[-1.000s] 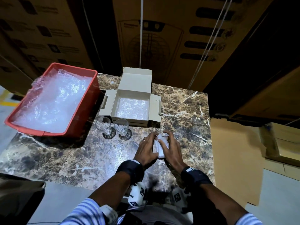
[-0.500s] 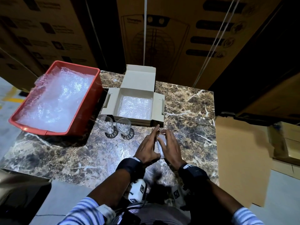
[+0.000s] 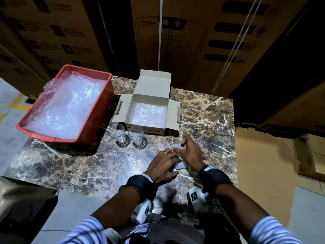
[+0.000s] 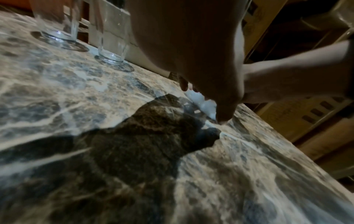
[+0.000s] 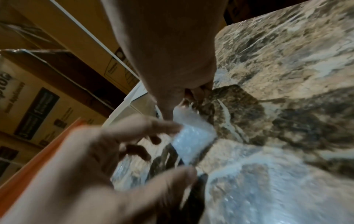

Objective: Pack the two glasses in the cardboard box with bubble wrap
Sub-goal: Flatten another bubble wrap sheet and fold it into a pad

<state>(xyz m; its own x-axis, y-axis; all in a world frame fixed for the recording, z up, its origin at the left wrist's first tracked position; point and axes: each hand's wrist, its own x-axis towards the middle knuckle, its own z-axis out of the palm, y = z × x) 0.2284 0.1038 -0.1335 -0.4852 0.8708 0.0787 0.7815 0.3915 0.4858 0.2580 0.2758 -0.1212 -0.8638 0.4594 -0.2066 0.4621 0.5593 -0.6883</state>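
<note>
Two empty clear glasses (image 3: 117, 133) (image 3: 136, 135) stand upright side by side on the marble table (image 3: 70, 164), just in front of the open cardboard box (image 3: 173, 117), whose floor is lined with bubble wrap (image 3: 149, 115). Right of the glasses, both hands work a small folded piece of bubble wrap (image 3: 181, 165) low over the table. My left hand (image 3: 165, 164) arches over its near end, with finger and thumb on either side of it (image 5: 191, 136). My right hand (image 3: 190, 154) pinches its far end. The left wrist view shows the glasses (image 4: 57, 30) (image 4: 113, 50) beyond the hand.
A red crate (image 3: 98, 124) filled with bubble wrap sheets sits at the table's left rear, close to the box. Tall cardboard cartons (image 3: 193, 41) rise behind the table. The table's right edge (image 3: 234, 155) lies near my right hand, with brown cardboard below it.
The hands, pressed together around the upright wrap piece, have lowered it. My left hand now lies over its near end and my right hand has reached to its far end.
</note>
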